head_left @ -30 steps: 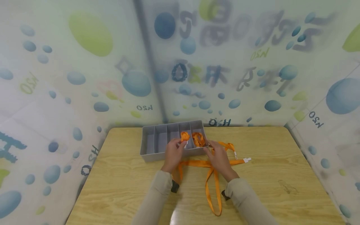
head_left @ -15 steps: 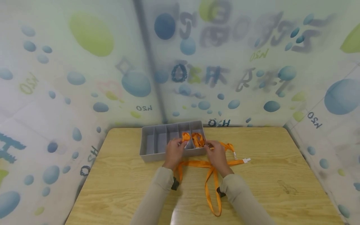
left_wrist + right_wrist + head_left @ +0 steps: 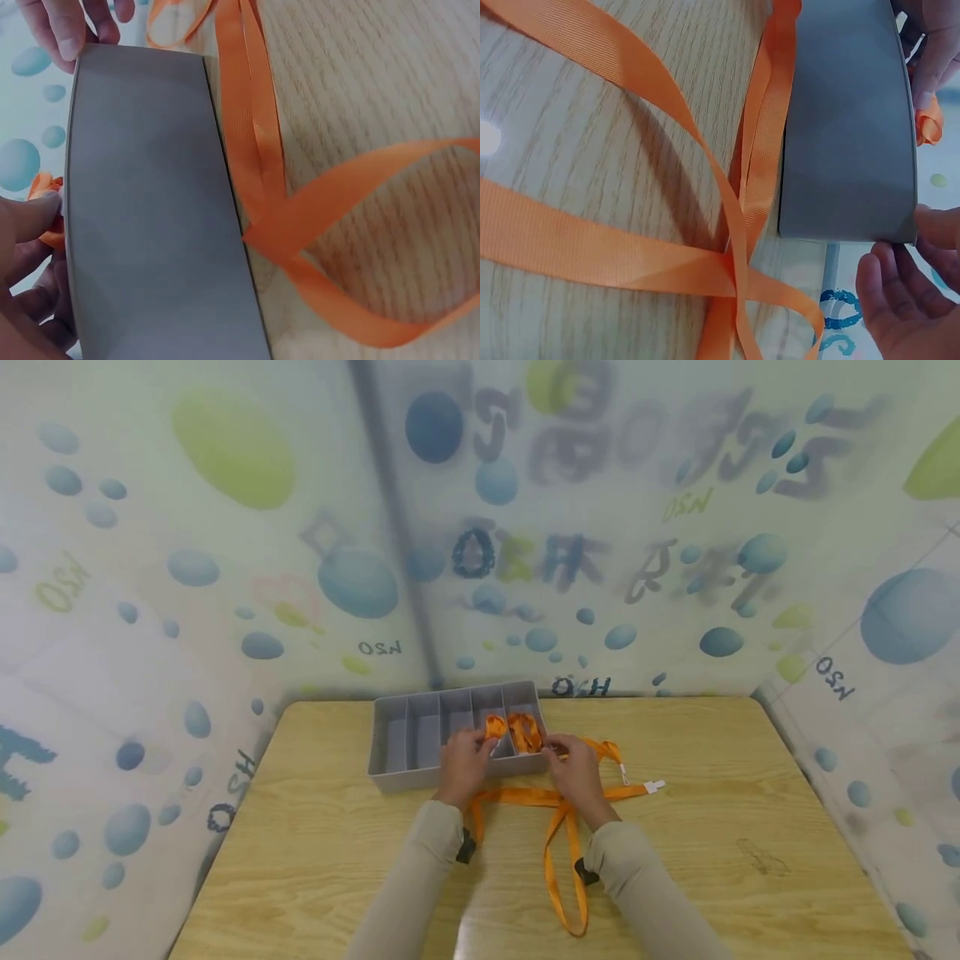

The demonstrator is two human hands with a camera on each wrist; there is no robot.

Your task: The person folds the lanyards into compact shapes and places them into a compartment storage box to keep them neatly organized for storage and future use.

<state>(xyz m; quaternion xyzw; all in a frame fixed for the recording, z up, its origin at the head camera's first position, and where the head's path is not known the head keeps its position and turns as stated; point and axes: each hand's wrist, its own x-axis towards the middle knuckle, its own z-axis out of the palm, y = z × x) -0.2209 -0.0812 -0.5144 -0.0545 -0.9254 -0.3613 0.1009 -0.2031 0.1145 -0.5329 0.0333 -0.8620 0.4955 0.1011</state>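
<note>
My left hand (image 3: 462,770) pinches a rolled-up orange lanyard (image 3: 495,727) between thumb and fingers. It holds this roll at the second compartment from the right of a grey divided box (image 3: 408,779). In the left wrist view the roll (image 3: 52,232) shows just behind the box's front wall (image 3: 150,202). My right hand (image 3: 580,778) grips the box's front right corner, thumb on one side and fingers on the other, as the right wrist view shows. Another coiled orange lanyard (image 3: 525,732) lies in the rightmost compartment.
Loose orange lanyards (image 3: 525,795) lie crossed on the wooden table (image 3: 750,827) before the box, one long loop (image 3: 551,877) reaching toward me. A white buckle (image 3: 655,787) ends one strap at the right. Patterned walls stand behind and beside the table.
My right hand has shifted slightly left and now sits closer against the box corner. The left hand stays at the same compartment with the rolled lanyard. The head view has turned a little.
</note>
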